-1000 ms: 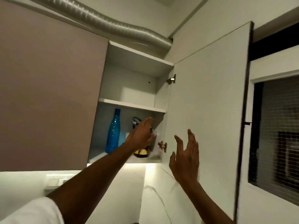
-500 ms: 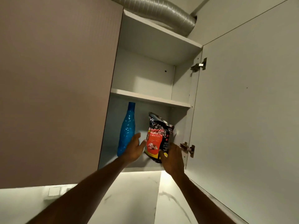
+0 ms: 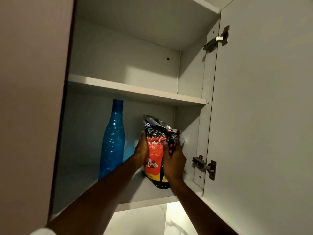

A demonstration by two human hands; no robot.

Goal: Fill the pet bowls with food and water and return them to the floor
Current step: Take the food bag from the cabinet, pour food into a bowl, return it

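Both arms reach up into the open wall cupboard (image 3: pixel 128 48), and the two hands have the food bag (image 3: pixel 156 150) between them on the bottom shelf. The left hand (image 3: pixel 141 150) lies against the bag's left edge, thumb up along the side and palm pressed to the pack, the other fingers hidden behind it, so its grip is wrapped on the bag rather than spread free. The right hand (image 3: pixel 173 162) closes on the bag's right side, thumb over the front and fingers curled round the edge, crumpling the foil a little. The bag stands nearly upright toward the right end of the shelf, its lower corner at the shelf's front edge. It is black and glossy with a red panel; the white lettering reads "PUPPY" and below it "NUTRITION", the first letter partly covered by the left thumb. Smaller print beneath is too fine to read, and a picture of brown kibble sits lower down above a yellow band. A tall blue bottle (image 3: pixel 112 141) stands just beside it to the left, apart from the left hand. The cupboard door (image 3: pixel 262 116) hangs open at the right, hinges showing.
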